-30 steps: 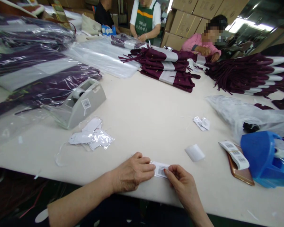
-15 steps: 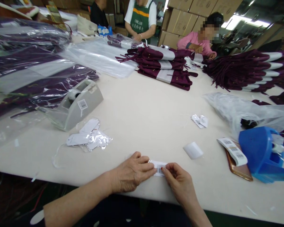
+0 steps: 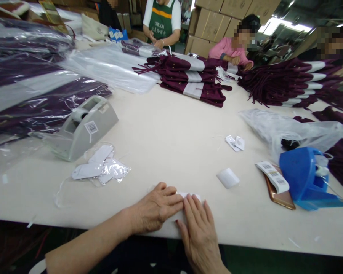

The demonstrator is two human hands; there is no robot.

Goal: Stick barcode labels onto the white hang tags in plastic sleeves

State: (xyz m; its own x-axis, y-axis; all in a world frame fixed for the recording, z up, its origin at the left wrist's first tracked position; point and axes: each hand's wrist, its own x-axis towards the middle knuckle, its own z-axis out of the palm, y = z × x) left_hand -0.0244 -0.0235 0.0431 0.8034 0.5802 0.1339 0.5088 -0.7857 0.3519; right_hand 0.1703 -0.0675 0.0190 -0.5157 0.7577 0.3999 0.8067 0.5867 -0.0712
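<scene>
A white barcode tag lies on the table near its front edge, mostly covered by my hands. My left hand rests on the tag's left part, fingers stretched and pressing down. Across its right part my right hand lies flat, with the fingers extended and the thumb apart. The barcode is hidden under the fingers. To the left sits a small pile of white hang tags, some in clear plastic. A small white piece lies to the right of my hands.
A grey tape dispenser stands left, a blue one right, beside a phone under a barcode label strip. Maroon folded bundles and plastic-wrapped ones are stacked behind. Co-workers stand across the table.
My right hand has gone from pinching at the tag's right end to lying flat over its barcode. My left hand stays on the tag. The view has shifted slightly.
</scene>
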